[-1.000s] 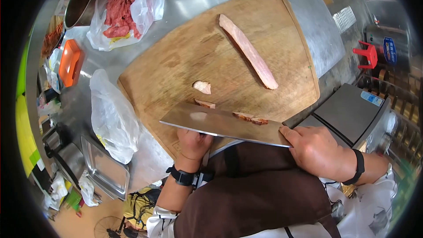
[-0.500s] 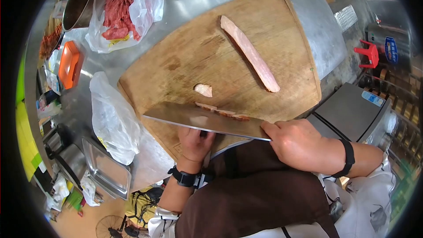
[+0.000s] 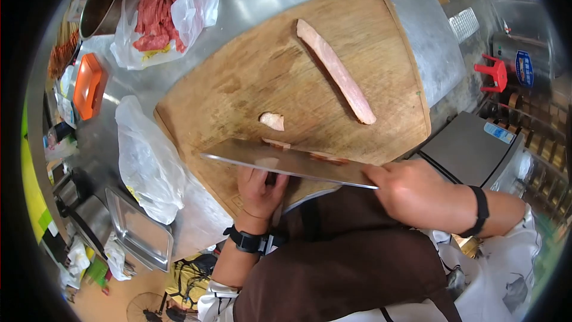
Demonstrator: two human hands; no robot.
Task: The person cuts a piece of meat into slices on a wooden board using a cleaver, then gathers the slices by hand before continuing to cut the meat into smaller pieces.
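My right hand (image 3: 408, 191) is closed round the handle end of a wide-bladed knife (image 3: 286, 163), whose long blade stretches leftward across the near part of the wooden cutting board (image 3: 238, 95). Close against the near side of the blade is my left hand (image 3: 260, 191), its fingers curled and their tips partly hidden, so what they press on does not show. Thin cut meat slices (image 3: 325, 158) lie just beyond the blade, partly covered by it. A small meat piece (image 3: 272, 121) sits farther up the board. Beyond it, a long strip of meat (image 3: 336, 73) lies slantwise.
At the back left is an open plastic bag of red meat (image 3: 156, 15), beside a pot (image 3: 102, 3). A crumpled plastic bag (image 3: 146, 158), an orange container (image 3: 89, 86) and metal trays (image 3: 140, 226) are on the left. A red stool (image 3: 493, 73) stands beyond the counter's right side.
The knife and my right hand have shifted slightly to the right. My left hand stays behind the blade, and the meat on the board keeps its place.
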